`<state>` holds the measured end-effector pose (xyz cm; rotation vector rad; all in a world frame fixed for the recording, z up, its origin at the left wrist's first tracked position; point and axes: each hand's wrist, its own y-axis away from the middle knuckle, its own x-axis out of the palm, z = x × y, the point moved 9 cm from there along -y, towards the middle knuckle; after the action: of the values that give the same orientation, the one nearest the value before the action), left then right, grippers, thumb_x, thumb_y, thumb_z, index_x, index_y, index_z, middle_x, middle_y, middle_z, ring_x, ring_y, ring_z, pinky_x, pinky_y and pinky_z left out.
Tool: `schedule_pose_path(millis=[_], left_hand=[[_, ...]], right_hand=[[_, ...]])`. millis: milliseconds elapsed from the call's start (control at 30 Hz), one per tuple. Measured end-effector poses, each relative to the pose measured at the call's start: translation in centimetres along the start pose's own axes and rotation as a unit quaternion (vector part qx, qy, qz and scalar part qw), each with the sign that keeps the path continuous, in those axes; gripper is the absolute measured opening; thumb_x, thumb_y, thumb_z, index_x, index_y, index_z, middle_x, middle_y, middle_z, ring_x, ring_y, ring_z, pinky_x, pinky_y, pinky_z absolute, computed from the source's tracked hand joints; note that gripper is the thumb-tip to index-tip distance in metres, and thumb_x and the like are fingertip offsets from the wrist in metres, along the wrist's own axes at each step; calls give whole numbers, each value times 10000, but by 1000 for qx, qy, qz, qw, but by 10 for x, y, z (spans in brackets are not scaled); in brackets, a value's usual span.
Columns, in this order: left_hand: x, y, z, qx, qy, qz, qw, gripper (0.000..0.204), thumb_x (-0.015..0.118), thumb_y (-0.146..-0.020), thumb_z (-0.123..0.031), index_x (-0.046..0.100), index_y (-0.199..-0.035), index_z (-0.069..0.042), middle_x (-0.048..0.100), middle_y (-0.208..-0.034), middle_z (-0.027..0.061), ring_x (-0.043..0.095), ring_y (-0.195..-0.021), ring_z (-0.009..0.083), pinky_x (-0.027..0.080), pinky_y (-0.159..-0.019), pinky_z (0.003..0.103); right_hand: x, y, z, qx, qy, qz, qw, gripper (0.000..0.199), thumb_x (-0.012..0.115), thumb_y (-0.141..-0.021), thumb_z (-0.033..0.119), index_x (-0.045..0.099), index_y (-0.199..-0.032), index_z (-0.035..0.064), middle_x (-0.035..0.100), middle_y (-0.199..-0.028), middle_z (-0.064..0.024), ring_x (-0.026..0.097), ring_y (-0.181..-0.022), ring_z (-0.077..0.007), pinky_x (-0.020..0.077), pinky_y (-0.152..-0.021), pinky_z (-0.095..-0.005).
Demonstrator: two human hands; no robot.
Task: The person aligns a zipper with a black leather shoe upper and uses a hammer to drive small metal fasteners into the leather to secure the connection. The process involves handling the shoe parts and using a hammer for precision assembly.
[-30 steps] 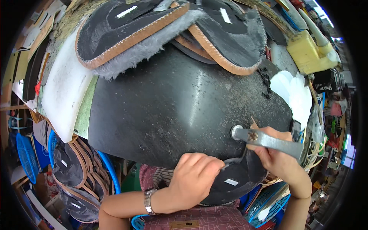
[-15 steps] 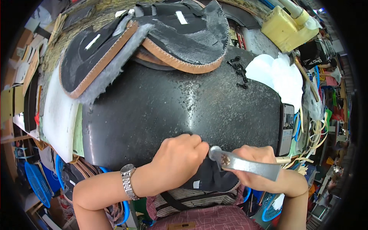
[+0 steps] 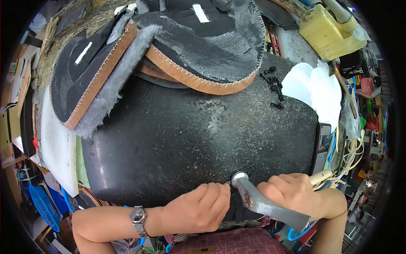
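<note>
My right hand (image 3: 292, 192) is wrapped round the pale wooden handle of a hammer (image 3: 270, 207). The hammer's round metal face lies close beside the fingertips of my left hand (image 3: 201, 207), over the near edge of a black work surface (image 3: 169, 156). My left fingers are curled closed; what they pinch is hidden from this side. Below the hammer, between my hands, shows part of a dark piece of material (image 3: 239, 211), mostly covered by my hands and the hammer head.
Black shoe uppers (image 3: 203, 46) with brown stitched edging and grey fur lie at the far side. Small black fittings (image 3: 275, 86) sit to the right of them, near white round sheets (image 3: 315, 91). A phone (image 3: 322, 146) rests at the right edge; a yellow container (image 3: 327, 34) stands behind.
Both hands and the hammer sit slightly lower in the picture, and the whole view has shifted. The hammer head is turned more steeply. Less of the dark piece under my hands shows.
</note>
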<state>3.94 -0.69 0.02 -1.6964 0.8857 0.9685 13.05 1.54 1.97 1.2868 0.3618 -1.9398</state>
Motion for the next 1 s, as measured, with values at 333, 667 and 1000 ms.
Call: schedule_pose_path(millis=[333,667,1000], left_hand=[[9,17,53,-220,363,28,905,262,612,-719,-102,624,-931,51,563,-794,81,553,-649,176,439,-540,252],[2,13,-20,54,-170,54,982,154,585,-721,-118,627,-771,21,547,-699,51,523,-629,161,380,-533,271],[-9,29,-18,142,-122,47,981,200,552,-721,-130,644,-789,35,593,-745,82,557,-702,188,404,-582,276]], right_hand=[[2,-5,8,-3,75,-32,997,250,586,-653,172,533,-849,26,373,-608,8,462,-440,-97,372,-360,-247],[-1,-17,19,-43,52,-31,997,253,572,-641,184,535,-838,30,365,-586,11,439,-440,-87,349,-352,-223],[2,-24,29,-45,11,4,999,234,575,-655,167,512,-838,37,379,-615,4,481,-471,-100,402,-370,-232]])
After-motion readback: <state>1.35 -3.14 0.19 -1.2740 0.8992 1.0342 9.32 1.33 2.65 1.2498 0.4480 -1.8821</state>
